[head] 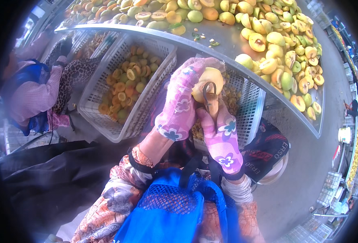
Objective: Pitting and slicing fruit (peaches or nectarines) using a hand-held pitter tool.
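My left hand (183, 100), in a pink flower-patterned glove, holds a halved yellow peach (213, 77) from its left side and top. My right hand (226, 136), gloved alike, grips the wooden handle (213, 106) of a pitting tool. The tool's curved metal loop (209, 86) lies against the peach's pale face. Whether its edge is in the flesh cannot be made out. Under my hands a white plastic crate (253, 106) holds small brownish pieces, perhaps pits, partly hidden by my gloves.
A metal-edged table (224, 57) with heaped, mostly halved peaches (276, 39) curves ahead and to the right. At left a white perforated crate (106, 73) holds peach halves (130, 79). A seated person (34, 88) works farther left. Dark sheeting (60, 176) lies at lower left.
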A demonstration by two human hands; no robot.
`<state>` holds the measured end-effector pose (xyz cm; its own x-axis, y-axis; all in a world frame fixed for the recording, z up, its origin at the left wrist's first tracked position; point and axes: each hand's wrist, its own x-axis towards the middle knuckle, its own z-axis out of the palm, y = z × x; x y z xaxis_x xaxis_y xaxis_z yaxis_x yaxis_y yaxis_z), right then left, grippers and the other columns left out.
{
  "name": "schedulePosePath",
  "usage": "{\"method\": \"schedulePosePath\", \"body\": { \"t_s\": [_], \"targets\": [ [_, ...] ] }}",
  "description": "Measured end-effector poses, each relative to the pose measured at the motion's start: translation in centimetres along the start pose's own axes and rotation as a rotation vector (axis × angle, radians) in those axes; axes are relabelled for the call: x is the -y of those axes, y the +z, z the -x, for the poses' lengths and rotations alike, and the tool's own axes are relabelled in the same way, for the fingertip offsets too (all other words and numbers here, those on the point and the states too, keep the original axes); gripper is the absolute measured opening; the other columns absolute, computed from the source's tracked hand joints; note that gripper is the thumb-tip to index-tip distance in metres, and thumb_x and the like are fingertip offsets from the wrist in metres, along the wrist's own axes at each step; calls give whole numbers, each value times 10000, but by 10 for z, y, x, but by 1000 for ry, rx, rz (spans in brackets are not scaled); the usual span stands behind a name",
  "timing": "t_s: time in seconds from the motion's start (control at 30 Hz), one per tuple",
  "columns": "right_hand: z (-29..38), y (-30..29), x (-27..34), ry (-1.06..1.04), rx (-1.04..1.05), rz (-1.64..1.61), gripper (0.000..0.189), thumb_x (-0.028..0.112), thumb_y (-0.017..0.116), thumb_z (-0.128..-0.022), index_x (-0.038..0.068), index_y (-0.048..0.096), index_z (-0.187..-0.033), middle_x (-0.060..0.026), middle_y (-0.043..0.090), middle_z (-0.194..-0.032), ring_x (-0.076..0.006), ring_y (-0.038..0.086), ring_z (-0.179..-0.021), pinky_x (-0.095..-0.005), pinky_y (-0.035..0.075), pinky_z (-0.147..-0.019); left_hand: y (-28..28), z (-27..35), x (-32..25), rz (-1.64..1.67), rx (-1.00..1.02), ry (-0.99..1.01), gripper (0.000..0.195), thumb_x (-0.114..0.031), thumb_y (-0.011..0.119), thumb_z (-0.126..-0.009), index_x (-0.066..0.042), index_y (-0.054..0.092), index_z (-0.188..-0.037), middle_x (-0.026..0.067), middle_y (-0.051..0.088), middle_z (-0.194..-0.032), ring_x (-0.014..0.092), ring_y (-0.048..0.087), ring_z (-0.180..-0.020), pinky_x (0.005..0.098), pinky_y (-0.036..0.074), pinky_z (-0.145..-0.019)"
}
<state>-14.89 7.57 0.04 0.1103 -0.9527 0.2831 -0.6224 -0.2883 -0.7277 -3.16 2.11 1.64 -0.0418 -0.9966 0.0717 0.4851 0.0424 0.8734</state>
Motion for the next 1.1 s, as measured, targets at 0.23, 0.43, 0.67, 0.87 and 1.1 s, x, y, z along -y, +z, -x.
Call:
{"method": "schedulePosePath", "body": {
  "t_s": [0.23, 0.43, 0.67, 0.87, 1.1],
  "targets": [
    [-2, 6, -12, -94, 14, -24, 297, 248, 553, -936, -10, 541, -1082, -238, 612, -861, -423, 600, -793, -476, 448, -672, 18, -1, 3, 241, -76, 5, 374, -309, 472, -965, 18, 567, -1119, 146, 625, -1044, 238, 655, -902, 338, 565, -729],
    [-26, 1, -13, -241, 136, -89, 327, 242, 532, -948, -15, 513, -1149, -239, 621, -859, -423, 611, -810, -456, 457, -679, 16, -11, -2, 133, -188, 21, 421, -369, 525, -961, 37, 609, -1033, 125, 654, -914, 208, 670, -777, 308, 568, -653],
    [-35, 3, -41, -622, 165, 263, 556, 5, 619, -786, 126, 465, -1307, -301, 507, -1147, -385, 571, -790, -449, 483, -673, 4, -29, -3, -44, -190, 9, 477, -417, 501, -948, 46, 611, -921, 144, 636, -735, 223, 620, -578, 312, 520, -518],
    [-56, 14, -26, -289, 268, -78, 391, 184, 597, -914, 20, 509, -1259, -221, 600, -858, -398, 596, -782, -450, 460, -643, -5, -40, -9, 10, -146, 51, 481, -415, 503, -946, 49, 611, -878, 160, 629, -715, 230, 609, -546, 307, 506, -499],
    [-74, 30, -38, -196, 394, -377, 265, 77, 577, -878, 81, 561, -1142, -149, 590, -896, -341, 589, -713, -436, 473, -593, -15, -49, -8, -76, -212, 97, 410, -343, 546, -942, 47, 655, -881, 101, 631, -671, 162, 609, -544, 264, 489, -501]
  ]
}}
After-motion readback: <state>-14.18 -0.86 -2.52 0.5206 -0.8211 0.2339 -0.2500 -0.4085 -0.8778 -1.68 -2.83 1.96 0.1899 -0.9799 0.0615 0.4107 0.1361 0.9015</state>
